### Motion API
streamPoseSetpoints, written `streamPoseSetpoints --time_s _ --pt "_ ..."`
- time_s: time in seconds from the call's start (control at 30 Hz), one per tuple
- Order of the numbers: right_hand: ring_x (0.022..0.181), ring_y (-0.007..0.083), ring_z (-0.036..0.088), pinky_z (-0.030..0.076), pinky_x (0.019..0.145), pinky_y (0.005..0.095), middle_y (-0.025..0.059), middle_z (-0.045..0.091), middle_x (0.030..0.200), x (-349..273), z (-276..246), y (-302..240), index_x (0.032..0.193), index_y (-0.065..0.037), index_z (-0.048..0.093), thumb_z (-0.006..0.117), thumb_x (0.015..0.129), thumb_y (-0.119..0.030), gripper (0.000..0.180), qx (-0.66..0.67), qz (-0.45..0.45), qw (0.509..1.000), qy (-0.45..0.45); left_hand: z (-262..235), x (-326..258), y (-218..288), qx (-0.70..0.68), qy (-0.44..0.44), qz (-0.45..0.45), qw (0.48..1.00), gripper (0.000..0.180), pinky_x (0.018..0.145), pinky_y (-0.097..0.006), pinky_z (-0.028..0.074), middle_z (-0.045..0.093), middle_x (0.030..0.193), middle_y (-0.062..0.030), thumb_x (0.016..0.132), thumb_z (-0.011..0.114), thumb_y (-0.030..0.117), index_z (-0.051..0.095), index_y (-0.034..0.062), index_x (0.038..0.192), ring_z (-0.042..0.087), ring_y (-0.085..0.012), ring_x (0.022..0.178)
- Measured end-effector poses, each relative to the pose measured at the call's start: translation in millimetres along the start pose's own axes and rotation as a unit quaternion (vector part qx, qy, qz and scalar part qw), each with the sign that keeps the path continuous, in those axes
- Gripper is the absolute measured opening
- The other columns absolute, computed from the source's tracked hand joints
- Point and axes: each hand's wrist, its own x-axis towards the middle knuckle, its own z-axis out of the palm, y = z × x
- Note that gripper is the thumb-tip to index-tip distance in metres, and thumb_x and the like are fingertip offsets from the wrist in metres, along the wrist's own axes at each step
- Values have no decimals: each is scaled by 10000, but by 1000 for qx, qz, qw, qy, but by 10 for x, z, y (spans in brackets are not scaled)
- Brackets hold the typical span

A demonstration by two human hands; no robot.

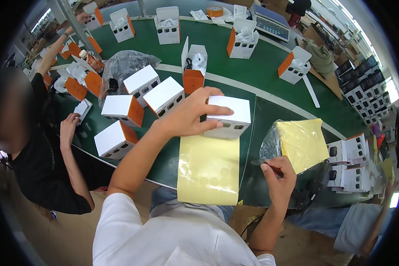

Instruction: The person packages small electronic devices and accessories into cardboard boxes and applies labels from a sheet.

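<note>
Beneath my left hand (193,113) is a closed white carton (232,111) with small product pictures on its side. The fingers lie over its top and left side, gripping it. The carton stands at the far end of a yellow sheet of round clear stickers (208,173), which hangs over the table's near edge. To the right, my right hand (280,177) is closed around a slim dark tool (275,172); its exact kind is not clear. A small round translucent piece (256,162) shows at the fingertips, apart from the carton.
Several closed white-and-orange cartons (122,108) stand at left near a clear plastic bag (131,66). Yellow sheets in plastic (301,144) lie at right beside stacked cartons (350,164). Open cartons (167,26) stand along the green belt (199,37). A co-worker (44,146) sits at left.
</note>
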Motion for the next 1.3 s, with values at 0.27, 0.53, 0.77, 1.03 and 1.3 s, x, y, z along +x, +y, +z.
streamPoseSetpoints --time_s 0.27,0.53,0.77,1.03,1.3 --pt "772 152 612 480 668 261 70 650 873 236 276 -495 918 -7 748 841 780 -12 166 -48 -104 993 -35 28 -241 627 -155 83 -111 978 355 1001 -394 489 683 1337 -152 857 816 184 781 108 1202 626 -289 1177" --pt "729 167 596 388 717 310 23 666 824 282 573 -622 879 -80 765 845 782 -148 142 -141 -140 979 -51 3 -425 679 -157 77 -115 978 356 896 -382 524 712 1267 -144 873 792 359 786 153 1163 654 -289 1019" --pt "754 203 611 394 743 358 34 642 844 240 638 -691 971 -96 755 820 810 -154 183 -338 -246 908 -19 14 -497 701 -149 89 -109 979 358 888 -386 523 712 1273 -148 869 793 364 789 139 1148 657 -290 1008" --pt "714 223 539 403 627 343 37 567 807 148 585 -777 1011 -104 757 790 790 -31 236 -204 -136 969 -38 -23 -535 767 -162 86 -133 974 360 942 -391 517 723 1272 -163 809 854 206 797 95 1147 673 -296 1082" --pt "689 200 539 399 646 341 -3 571 823 195 616 -612 888 -140 784 812 720 -51 192 -245 -208 942 -99 27 -532 772 -146 73 -105 981 369 971 -410 510 710 1308 -130 814 849 202 790 112 1167 652 -305 1139"
